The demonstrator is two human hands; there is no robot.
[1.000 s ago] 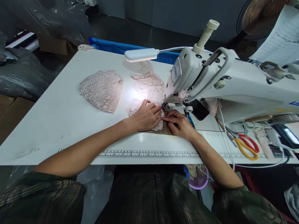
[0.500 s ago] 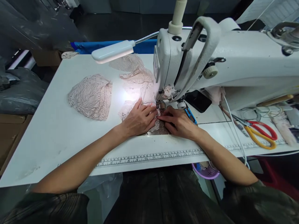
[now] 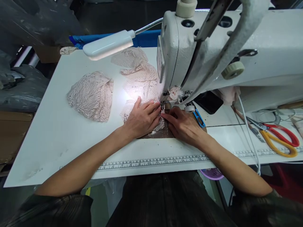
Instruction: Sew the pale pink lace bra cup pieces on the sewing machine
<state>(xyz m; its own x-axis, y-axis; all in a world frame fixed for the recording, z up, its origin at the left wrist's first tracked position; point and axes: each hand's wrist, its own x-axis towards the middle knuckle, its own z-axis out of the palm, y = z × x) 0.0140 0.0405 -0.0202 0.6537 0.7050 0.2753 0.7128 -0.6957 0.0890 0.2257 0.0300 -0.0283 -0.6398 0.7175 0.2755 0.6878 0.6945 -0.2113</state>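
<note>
Pale pink lace fabric (image 3: pixel 144 90) lies bunched under the head of a white sewing machine (image 3: pixel 171 53). My left hand (image 3: pixel 143 119) rests flat on the lace, fingers stretched toward the presser foot and thumb spread away. On the other side of the needle area, my right hand (image 3: pixel 183 126) has its fingers bent, index finger and thumb at the lace edge in a pinch. Both sets of fingertips are close together just in front of the presser foot (image 3: pixel 165 106). The needle itself is too small to make out.
A folded pile of pink lace (image 3: pixel 91 96) sits on the white table at left. A lamp (image 3: pixel 109 45) hangs over the fabric. Blue thread snips (image 3: pixel 199 117), a black phone (image 3: pixel 209 101) and red-and-yellow scissors (image 3: pixel 278 138) lie at right. A printed ruler (image 3: pixel 151 162) runs along the front edge.
The view has shifted, so the sewing machine appears larger and nearer. Both hands keep nearly the same pose at the presser foot; the lace looks almost unmoved.
</note>
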